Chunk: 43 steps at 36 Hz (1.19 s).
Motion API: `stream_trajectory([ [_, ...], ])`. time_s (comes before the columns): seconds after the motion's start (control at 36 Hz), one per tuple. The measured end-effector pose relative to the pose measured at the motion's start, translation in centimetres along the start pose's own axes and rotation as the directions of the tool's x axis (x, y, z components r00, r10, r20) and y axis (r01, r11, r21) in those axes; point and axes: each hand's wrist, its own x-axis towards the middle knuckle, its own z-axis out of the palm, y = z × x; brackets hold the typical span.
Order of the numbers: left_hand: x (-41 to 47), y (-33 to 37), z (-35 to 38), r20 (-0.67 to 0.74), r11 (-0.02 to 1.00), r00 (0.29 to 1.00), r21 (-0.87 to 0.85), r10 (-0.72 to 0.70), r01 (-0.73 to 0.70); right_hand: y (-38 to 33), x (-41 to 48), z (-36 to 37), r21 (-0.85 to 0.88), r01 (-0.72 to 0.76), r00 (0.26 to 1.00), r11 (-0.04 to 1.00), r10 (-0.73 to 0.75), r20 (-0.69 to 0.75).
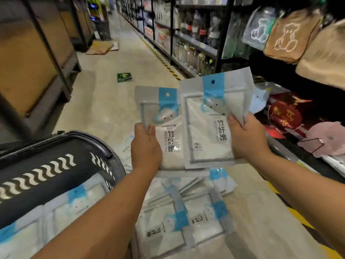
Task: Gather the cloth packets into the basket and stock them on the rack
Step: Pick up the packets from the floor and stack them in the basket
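Fingers (151, 132) grip two cloth packets (205, 128) — one apiece.

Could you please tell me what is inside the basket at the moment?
White cloth packets with blue tabs lie inside the basket, side by side. The left forearm covers part of them, so their count and anything underneath cannot be seen.

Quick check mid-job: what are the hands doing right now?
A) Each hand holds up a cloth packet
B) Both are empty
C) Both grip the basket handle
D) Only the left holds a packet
A: the left hand grips the left packet and the right hand grips the right packet, both raised above the pile of packets on the floor.
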Motion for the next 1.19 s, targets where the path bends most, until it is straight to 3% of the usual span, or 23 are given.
stream_trajectory([
  [0.25,3.0,-2.6,-13.5,-0.197,0.995,0.98,0.091,-0.03,0.049,-9.5,-2.3,9.2,0.014,0.083,0.983,0.996,-0.084,0.161],
  [0.56,1.7,-11.0,-29.1,-0.378,0.913,0.896,0.231,-0.234,0.336,-15.1,-11.4,23.5,0.032,0.024,0.88,0.999,-0.036,0.474],
  [0.64,0.5,-13.7,-31.9,-0.378,0.866,0.877,0.282,-0.295,0.413,-15.1,-13.7,26.8,-0.015,-0.006,0.832,1.0,0.014,0.555],
  [0.81,-2.2,-18.5,-35.8,-0.363,0.731,0.848,0.44,-0.386,0.521,-13.3,-16.4,32.1,-0.225,0.006,0.659,0.974,0.165,0.734],
  [0.97,-3.8,-23.0,-37.9,-0.294,0.617,0.816,0.542,-0.498,0.571,-12.6,-17.0,34.5,-0.437,0.264,0.496,0.86,0.268,0.826],
  [1.08,-3.5,-24.3,-37.4,-0.213,0.563,0.767,0.566,-0.605,0.602,-12.8,-17.6,35.3,-0.503,0.337,0.495,0.796,0.305,0.814],
  [1.19,-3.7,-24.3,-36.7,-0.16,0.474,0.666,0.584,-0.729,0.659,-12.3,-18.3,35.2,-0.579,0.375,0.508,0.724,0.362,0.781],
])
